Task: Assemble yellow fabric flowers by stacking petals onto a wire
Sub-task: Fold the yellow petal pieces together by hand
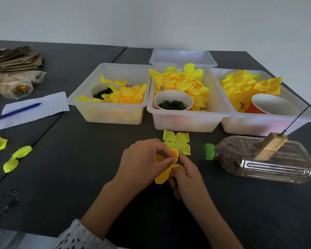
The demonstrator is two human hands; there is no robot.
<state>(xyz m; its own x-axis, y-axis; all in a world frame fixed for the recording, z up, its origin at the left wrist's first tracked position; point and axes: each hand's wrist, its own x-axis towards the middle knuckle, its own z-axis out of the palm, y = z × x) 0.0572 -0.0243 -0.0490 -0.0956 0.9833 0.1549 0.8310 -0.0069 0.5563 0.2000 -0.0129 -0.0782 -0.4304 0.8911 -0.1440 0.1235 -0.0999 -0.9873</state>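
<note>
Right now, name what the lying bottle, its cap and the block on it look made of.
Bottle: clear glossy plastic, apparently; ribbed see-through wall shows brown fill. Cap: green matte plastic, ridged. Block: pale raw wood, grain faintly visible.

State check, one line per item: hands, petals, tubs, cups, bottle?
Left hand: pinching orange petal piece.
Right hand: pinching same piece.
Pale petal piece: flat on table.
Middle tub: petals, cup upright.
Bottle: on its side, capped.
</note>
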